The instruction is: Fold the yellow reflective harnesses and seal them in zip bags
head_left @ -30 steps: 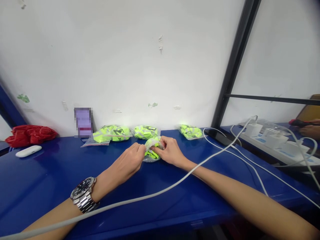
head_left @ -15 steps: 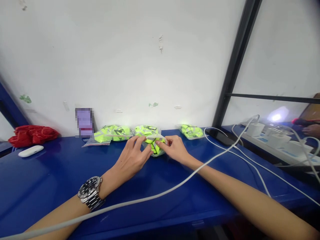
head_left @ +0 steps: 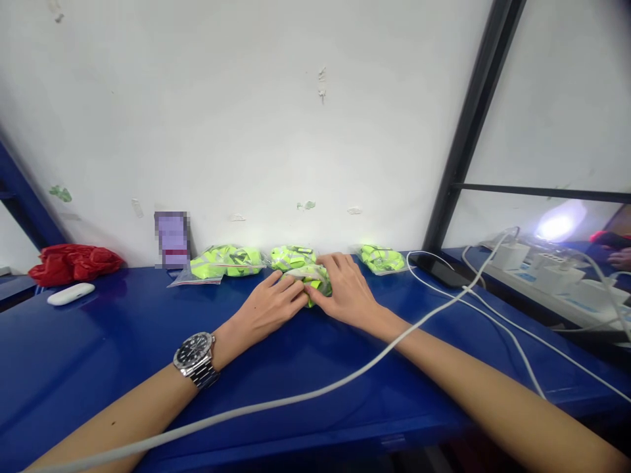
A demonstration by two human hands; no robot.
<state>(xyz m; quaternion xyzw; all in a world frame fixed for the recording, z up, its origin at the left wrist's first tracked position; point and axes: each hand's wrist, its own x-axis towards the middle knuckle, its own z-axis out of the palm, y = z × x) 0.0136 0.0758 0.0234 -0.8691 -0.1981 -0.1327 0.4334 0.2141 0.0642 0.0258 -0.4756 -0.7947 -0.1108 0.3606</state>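
Between my two hands sits a clear plastic bag with folded neon-yellow fabric (head_left: pixel 319 281) on the blue table. My left hand (head_left: pixel 271 305) has its fingers bent over the bag's left side. My right hand (head_left: pixel 348 292) grips it from the right, thumb in front and fingers behind. Just behind lies another bagged yellow bundle (head_left: pixel 292 257). A larger bagged bundle (head_left: pixel 227 261) is to the left, and one more (head_left: pixel 380 259) is to the right near the wall.
On the blue table (head_left: pixel 197 433) are a red bundle (head_left: pixel 73 264), a white case (head_left: pixel 71 294), an upright phone (head_left: pixel 172 240) and a dark phone (head_left: pixel 438 270). A white cable (head_left: pixel 296 392) crosses over both forearms. Chargers (head_left: pixel 557 279) stand right; beyond them a person's hand (head_left: pixel 621 257) shows.
My right hand's fingers have spread up and over the bag's right side. My left fingers have come down flatter on it. The view has shifted slightly.
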